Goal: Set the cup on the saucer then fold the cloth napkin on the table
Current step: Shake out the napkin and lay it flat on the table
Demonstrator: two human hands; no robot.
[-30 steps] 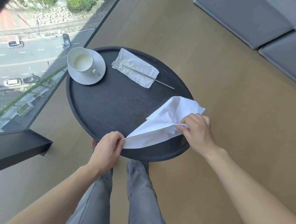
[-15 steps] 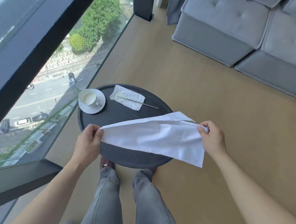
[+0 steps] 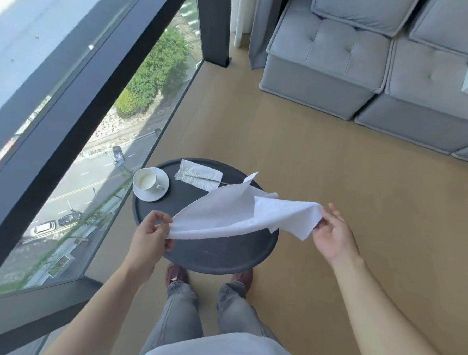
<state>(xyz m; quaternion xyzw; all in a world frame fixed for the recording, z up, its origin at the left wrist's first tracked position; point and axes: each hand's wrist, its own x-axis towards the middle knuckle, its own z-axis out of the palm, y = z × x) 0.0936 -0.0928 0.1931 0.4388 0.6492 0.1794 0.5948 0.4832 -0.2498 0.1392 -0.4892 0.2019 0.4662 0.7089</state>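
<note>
A white cup [image 3: 145, 179] stands upright on a white saucer [image 3: 157, 193] at the far left of the round black table [image 3: 220, 255]. The white cloth napkin [image 3: 229, 213] is stretched in the air above the table, one far corner flipped up. My left hand [image 3: 149, 237] pinches its left corner. My right hand [image 3: 332, 233] holds the right corner with thumb and fingertips, the other fingers spread.
A wrapped white packet [image 3: 199, 175] with a thin stick lies at the table's far side. A floor-to-ceiling glass window [image 3: 90, 147] runs along the left. Grey sofa sections [image 3: 357, 62] stand at the far right on the wooden floor.
The napkin has been lifted off the table and pulled out between both hands. Its far edge has swung up and over. My view has risen and pulled back.
</note>
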